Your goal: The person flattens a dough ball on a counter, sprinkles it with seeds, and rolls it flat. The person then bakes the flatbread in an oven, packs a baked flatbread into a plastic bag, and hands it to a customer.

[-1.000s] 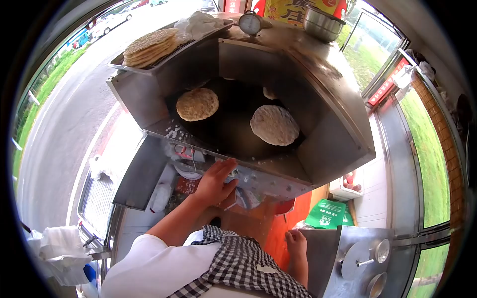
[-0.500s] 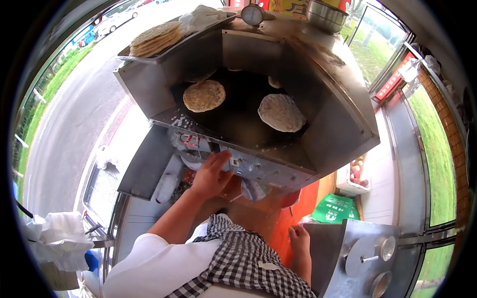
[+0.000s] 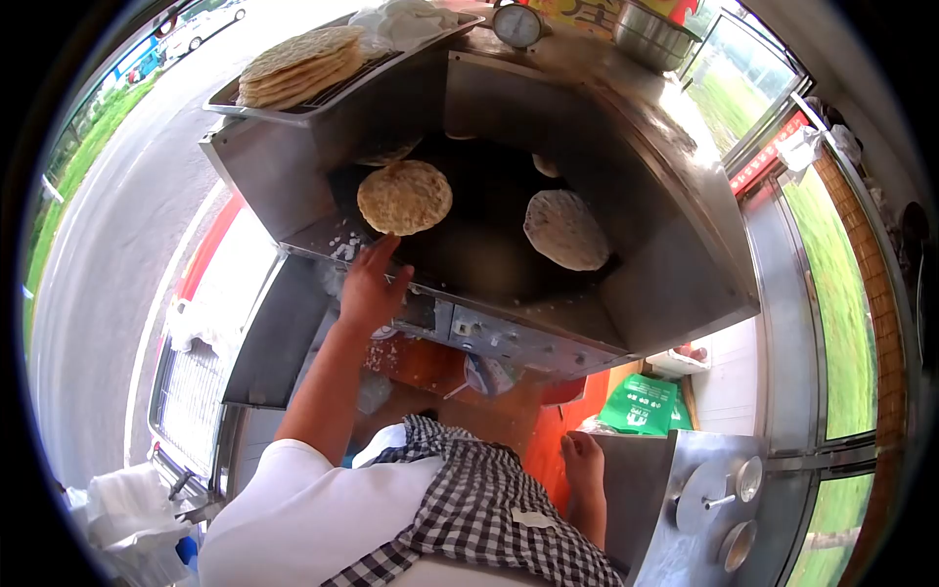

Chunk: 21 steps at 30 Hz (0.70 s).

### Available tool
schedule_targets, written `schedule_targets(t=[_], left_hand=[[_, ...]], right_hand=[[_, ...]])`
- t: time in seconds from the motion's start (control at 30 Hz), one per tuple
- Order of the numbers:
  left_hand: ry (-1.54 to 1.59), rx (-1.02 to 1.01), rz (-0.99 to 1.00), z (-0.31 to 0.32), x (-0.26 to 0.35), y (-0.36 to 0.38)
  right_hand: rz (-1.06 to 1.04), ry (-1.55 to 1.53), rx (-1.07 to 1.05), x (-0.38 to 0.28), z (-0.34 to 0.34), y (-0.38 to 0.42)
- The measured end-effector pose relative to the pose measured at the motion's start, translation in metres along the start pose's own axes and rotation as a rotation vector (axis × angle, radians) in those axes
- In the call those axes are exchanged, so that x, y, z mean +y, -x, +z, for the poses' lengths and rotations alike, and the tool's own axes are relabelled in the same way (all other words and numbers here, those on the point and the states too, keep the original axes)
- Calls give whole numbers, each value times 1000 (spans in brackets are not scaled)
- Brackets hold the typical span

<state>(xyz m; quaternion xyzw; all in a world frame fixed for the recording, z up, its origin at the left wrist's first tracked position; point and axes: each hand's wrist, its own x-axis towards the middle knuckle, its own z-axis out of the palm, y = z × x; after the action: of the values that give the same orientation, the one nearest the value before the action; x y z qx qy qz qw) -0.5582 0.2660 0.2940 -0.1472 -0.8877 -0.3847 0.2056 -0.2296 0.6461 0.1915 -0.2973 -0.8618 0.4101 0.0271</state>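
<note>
My left hand (image 3: 375,286) reaches over the front edge of the oven, its fingers apart and the fingertips at the lower edge of a browned round flatbread (image 3: 404,198). A paler flatbread (image 3: 566,230) lies to the right on the dark cooking surface (image 3: 479,240). Parts of more flatbreads show towards the back. My right hand (image 3: 585,460) hangs low beside the steel counter, fingers curled; whether anything is in it is too small to tell.
Stacked flatbreads (image 3: 301,67) lie on a rack tray (image 3: 323,106) at the back left. A dial gauge (image 3: 516,25) and a steel pot (image 3: 653,37) stand behind the oven. A steel counter (image 3: 636,489) is at the lower right, near a green bag (image 3: 641,405).
My left hand has moved up and to the left, from below the oven's front edge to the browned flatbread. The view has shifted slightly. My right hand stays low beside the counter.
</note>
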Motion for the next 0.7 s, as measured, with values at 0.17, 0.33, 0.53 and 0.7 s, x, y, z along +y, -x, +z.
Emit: schedule_targets(t=[0.17, 0.33, 0.53, 0.7], left_hand=[[-77, 17, -34, 8, -49, -42], [-256, -18, -18, 34, -89, -83], [-519, -286, -24, 62, -71, -119], [-367, -514, 219, 83, -13, -101]], right_hand=[[51, 14, 6, -24, 12, 9], [67, 15, 71, -9, 29, 22], [223, -1, 68, -25, 37, 47], [239, 2, 65, -18, 50, 51]])
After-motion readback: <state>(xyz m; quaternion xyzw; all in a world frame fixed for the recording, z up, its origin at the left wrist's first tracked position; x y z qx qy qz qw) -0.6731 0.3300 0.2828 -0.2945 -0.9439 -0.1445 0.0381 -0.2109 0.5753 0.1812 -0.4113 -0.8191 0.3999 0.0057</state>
